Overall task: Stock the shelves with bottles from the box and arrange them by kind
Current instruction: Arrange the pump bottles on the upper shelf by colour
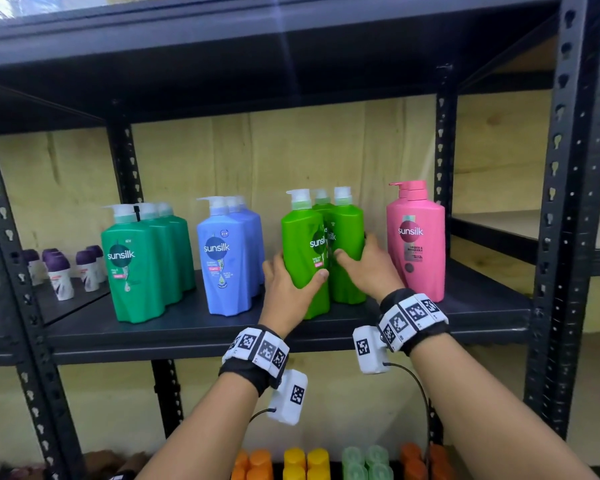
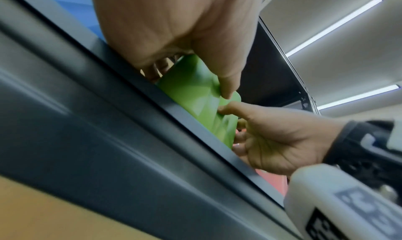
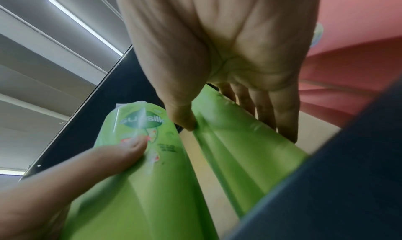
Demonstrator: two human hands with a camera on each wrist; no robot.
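we're at the shelf [image 1: 194,327] now, centre of the head view, both hands in among the lime green bottles. our left hand [image 1: 288,292] grips the front lime bottle [image 1: 303,258], thumb across its label side and fingers round the far side, while our right hand [image 1: 368,268] is curled round the lime bottle behind it [image 1: 349,251], thumb on the front and fingers tucked into the gap beside the pink bottle [image 1: 416,240]. a third lime pump top peeks up between them at the back.

the lime pair stands just right of centre, between the blue bottles [image 1: 227,254] to the left and the pink one to the right, with the dark green bottles [image 1: 136,261] further left. we can't see the box in any view.

so what could bite us here? the front lime bottle sits close to the shelf's front edge, as the left wrist view shows from below; we judge that a pull toward us could tip it off. our right fingers are wedged near the pink bottle, which looks tall and narrow, so a careless push right might knock it over. the two lime bottles overlap in the head view, so shifting one could drag or topple the other, or the one behind. these look like smooth plastic, so a loose hold might slip. the pump heads crowd together and could snag.
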